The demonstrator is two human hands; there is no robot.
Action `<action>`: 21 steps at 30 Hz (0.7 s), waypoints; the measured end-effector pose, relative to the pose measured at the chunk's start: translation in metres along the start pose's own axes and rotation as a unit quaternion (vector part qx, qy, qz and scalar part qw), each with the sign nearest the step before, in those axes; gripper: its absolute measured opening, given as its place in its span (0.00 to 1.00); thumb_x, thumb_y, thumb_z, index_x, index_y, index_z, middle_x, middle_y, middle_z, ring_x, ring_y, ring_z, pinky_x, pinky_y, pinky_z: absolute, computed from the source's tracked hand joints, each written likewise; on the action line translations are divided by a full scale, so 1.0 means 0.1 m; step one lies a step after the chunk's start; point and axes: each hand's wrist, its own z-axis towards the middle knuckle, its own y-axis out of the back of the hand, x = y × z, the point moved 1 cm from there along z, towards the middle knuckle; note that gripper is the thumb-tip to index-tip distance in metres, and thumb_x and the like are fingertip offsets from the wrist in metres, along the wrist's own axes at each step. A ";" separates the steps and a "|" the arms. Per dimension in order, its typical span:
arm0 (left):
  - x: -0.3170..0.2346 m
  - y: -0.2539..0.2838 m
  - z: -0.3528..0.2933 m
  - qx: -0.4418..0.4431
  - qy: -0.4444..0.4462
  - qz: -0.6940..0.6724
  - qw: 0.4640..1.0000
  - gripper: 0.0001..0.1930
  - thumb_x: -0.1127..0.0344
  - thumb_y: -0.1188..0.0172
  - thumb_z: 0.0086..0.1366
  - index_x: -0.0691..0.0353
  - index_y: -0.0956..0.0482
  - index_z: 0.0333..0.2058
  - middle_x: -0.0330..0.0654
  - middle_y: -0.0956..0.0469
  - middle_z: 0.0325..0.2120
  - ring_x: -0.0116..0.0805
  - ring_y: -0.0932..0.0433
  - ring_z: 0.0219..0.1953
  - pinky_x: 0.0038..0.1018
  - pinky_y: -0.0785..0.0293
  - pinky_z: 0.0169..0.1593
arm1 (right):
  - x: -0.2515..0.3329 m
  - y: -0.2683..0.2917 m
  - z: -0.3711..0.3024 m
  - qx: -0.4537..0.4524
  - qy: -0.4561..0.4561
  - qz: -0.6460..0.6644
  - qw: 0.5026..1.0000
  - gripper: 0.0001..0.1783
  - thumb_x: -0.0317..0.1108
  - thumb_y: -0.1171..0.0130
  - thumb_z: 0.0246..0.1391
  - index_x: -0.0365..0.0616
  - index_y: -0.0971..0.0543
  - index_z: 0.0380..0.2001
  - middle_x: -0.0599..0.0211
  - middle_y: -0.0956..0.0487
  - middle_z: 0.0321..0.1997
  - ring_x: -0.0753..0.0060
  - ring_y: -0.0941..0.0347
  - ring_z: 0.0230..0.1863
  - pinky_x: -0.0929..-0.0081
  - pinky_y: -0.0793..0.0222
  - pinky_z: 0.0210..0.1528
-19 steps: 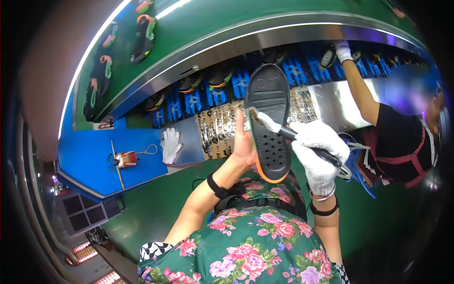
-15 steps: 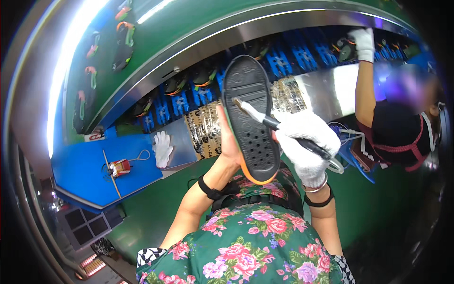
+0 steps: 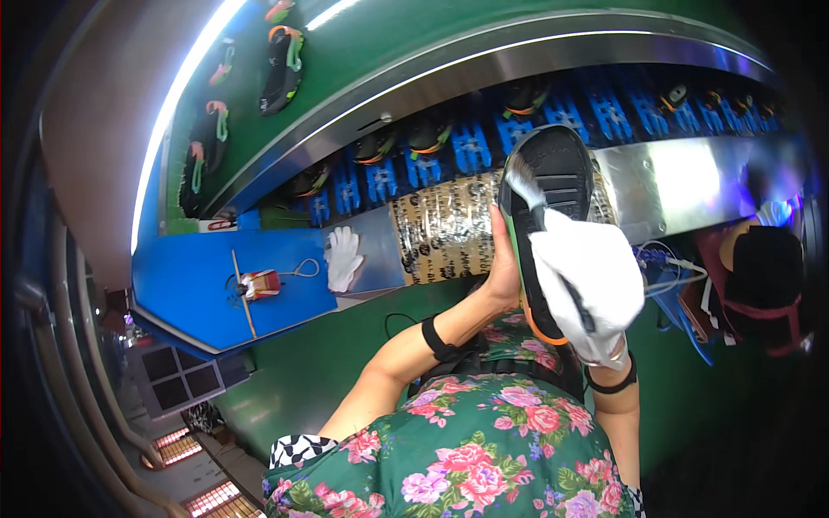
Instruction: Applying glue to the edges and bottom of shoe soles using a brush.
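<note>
A black shoe sole (image 3: 557, 160) with an orange rim at its near end is held up in front of me, its patterned face toward me. My bare left hand (image 3: 503, 268) grips its left edge, with the fingers mostly hidden behind it. In my white-gloved right hand (image 3: 587, 276) is a brush (image 3: 525, 183) with a dark handle. Its pale head, blurred by motion, lies over the upper left part of the sole. I cannot tell whether the bristles touch the surface. The glove covers much of the sole's lower half.
Beyond the sole runs a conveyor with blue holders (image 3: 471, 148), some carrying dark shoes (image 3: 429, 138). A taped cardboard strip (image 3: 445, 229) covers the metal ledge. Leftward lie a white glove (image 3: 344, 257) and a red container (image 3: 259, 285) on a blue board (image 3: 186, 272). A co-worker (image 3: 764, 268) sits at right.
The brush has moved from the sole's left middle toward its upper end. My gloved hand now covers more of the sole. The co-worker's hand has left the conveyor. The whole view has shifted.
</note>
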 end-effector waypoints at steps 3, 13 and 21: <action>0.03 0.07 0.01 0.060 -0.035 -0.085 0.994 0.55 0.16 0.75 0.63 0.61 0.30 0.64 0.46 0.21 0.55 0.39 0.20 0.55 0.37 0.25 0.62 | 0.02 -0.02 0.06 -0.076 0.020 -0.009 0.997 0.13 0.15 0.30 0.44 0.38 0.15 0.34 0.58 0.16 0.34 0.61 0.18 0.36 0.69 0.23 0.41; -0.01 0.22 0.15 0.133 -0.088 -0.140 0.977 0.53 0.15 0.71 0.62 0.54 0.36 0.69 0.44 0.26 0.60 0.40 0.25 0.60 0.40 0.30 0.66 | -0.12 0.14 -0.01 -0.009 -0.019 0.031 0.999 0.16 0.22 0.29 0.45 0.42 0.12 0.40 0.59 0.13 0.43 0.55 0.17 0.42 0.62 0.22 0.45; 0.11 0.46 0.20 0.052 -0.052 0.002 0.997 0.60 0.11 0.69 0.57 0.59 0.38 0.69 0.52 0.27 0.61 0.49 0.24 0.59 0.46 0.28 0.64 | -0.11 0.20 -0.10 0.032 0.002 0.036 0.999 0.19 0.24 0.30 0.47 0.44 0.13 0.46 0.59 0.13 0.47 0.55 0.17 0.44 0.64 0.22 0.47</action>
